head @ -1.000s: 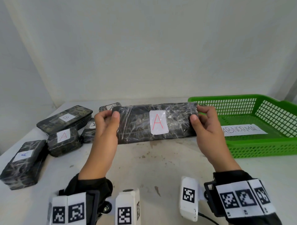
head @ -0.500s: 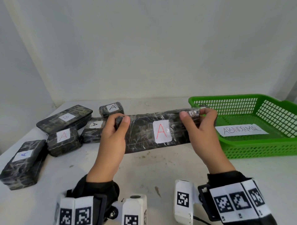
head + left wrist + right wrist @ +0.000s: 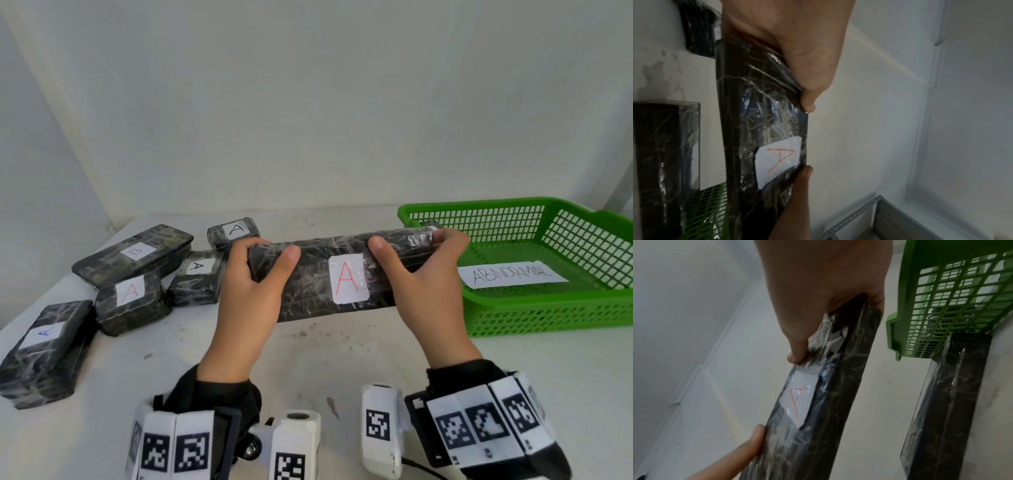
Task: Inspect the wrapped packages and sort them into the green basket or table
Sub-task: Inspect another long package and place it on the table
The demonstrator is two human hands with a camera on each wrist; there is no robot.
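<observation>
A long black wrapped package (image 3: 318, 274) with a white label bearing a red A is held above the table between both hands. My left hand (image 3: 253, 274) grips its left end, thumb on the near face. My right hand (image 3: 418, 260) grips the right end beside the green basket (image 3: 534, 308). In the left wrist view the package (image 3: 760, 129) shows the label, with my left thumb (image 3: 807, 100) on its edge. The right wrist view shows the same package (image 3: 818, 402) under my right thumb (image 3: 795, 356). The fingers behind the package are hidden.
Several smaller black wrapped packages lie at the table's left, labelled A (image 3: 132, 291) or B (image 3: 135, 251). The basket holds a paper reading ABNORMAL (image 3: 510, 274). Another long black package (image 3: 945, 402) lies behind the held one, next to the basket.
The package tipped from facing me upright to leaning back, and came lower toward the table. Both hands shifted inward along it, the thumbs moving onto the near face.
</observation>
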